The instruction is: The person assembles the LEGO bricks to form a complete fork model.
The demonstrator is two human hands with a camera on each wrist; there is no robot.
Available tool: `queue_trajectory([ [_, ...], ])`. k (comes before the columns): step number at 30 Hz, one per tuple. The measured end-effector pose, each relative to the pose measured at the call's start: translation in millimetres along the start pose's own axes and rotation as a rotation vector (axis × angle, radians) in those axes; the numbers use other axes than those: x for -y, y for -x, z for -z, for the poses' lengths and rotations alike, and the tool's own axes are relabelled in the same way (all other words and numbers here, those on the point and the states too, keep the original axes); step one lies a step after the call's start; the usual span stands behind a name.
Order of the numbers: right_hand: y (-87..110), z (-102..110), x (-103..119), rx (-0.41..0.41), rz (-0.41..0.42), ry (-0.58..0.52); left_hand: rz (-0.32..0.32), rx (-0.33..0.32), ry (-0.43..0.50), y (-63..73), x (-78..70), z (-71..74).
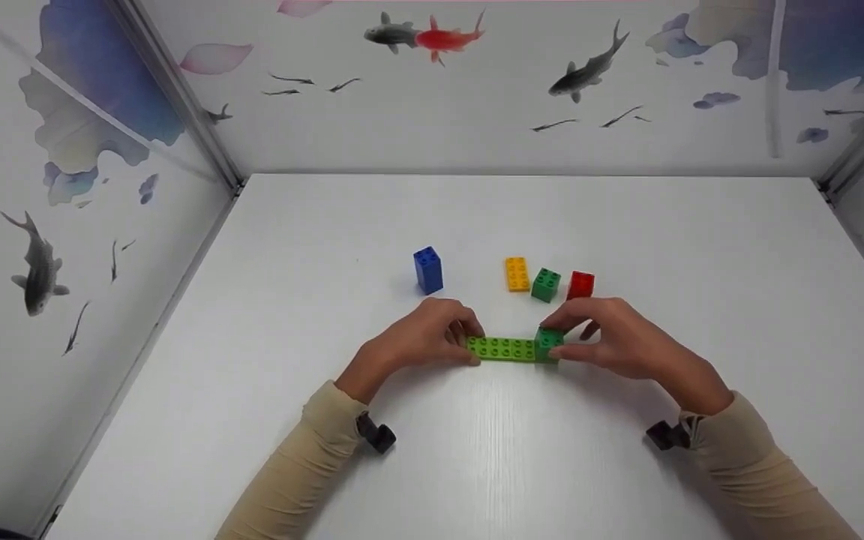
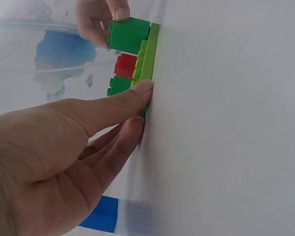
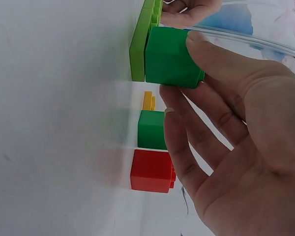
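Covered and cropped
In the left wrist view, my left hand (image 2: 64, 142) covers part of the lime strip (image 2: 148, 64) and of the blue brick (image 2: 105, 214); the top edge cuts off my right hand (image 2: 91, 18)

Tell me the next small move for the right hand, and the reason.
Probably press the pinched green building brick straight down with the right hand. It sits at the right end of the lime-green studded plate, but a thin dark line shows between them in the right wrist view, so full seating is unclear. The left hand grips the other end, which should steady it.
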State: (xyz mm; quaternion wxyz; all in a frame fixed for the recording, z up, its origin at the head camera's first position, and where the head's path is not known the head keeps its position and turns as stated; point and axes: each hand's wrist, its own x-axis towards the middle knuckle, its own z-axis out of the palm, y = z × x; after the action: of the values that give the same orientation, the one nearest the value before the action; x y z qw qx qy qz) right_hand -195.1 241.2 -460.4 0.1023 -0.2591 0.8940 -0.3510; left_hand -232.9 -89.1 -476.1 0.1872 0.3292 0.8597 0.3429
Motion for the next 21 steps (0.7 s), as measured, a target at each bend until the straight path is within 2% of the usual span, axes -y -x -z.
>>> queue_trajectory([
  [7, -0.6, -1.9, 6.8, 0.028, -0.002, 0.058, 0.017, -0.008, 0.002, -0.2, 1.5, -2.1],
  [21, 3.7, -4.6, 10.8, 0.001, 0.034, 0.101, -0.002, -0.020, -0.004, -0.2, 0.2, -2.4],
])
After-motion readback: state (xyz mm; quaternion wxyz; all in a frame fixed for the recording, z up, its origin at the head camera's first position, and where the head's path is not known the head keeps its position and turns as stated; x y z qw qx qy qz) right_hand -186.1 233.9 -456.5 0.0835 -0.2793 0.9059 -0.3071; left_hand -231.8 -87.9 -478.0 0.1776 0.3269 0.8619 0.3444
